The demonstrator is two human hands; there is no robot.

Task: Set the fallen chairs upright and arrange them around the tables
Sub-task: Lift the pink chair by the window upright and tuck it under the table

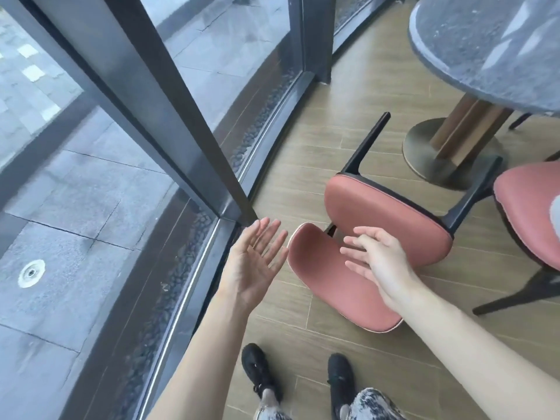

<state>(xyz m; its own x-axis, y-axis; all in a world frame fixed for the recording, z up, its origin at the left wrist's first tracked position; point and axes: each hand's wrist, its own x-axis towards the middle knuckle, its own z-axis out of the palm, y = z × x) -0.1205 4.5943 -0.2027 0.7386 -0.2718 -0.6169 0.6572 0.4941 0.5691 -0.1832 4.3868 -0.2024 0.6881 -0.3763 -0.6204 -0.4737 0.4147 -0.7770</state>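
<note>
A pink padded chair (391,216) with black legs lies tipped on the wooden floor, two legs pointing toward the table. Its curved backrest (327,277) rests on the floor nearest me. My left hand (257,262) hovers open, palm up, just left of the backrest's edge and apart from it. My right hand (378,259) is open, fingers spread, above the backrest's right side; I cannot tell whether it touches. A second pink chair (527,216) stands upright at the right. The round grey stone table (485,47) on a pedestal base (436,156) is at the upper right.
A curved glass wall with dark metal mullions (169,116) runs along the left, close to the fallen chair. A strip of dark pebbles (181,259) lines its foot. My black shoes (303,377) stand on the wood floor just behind the backrest.
</note>
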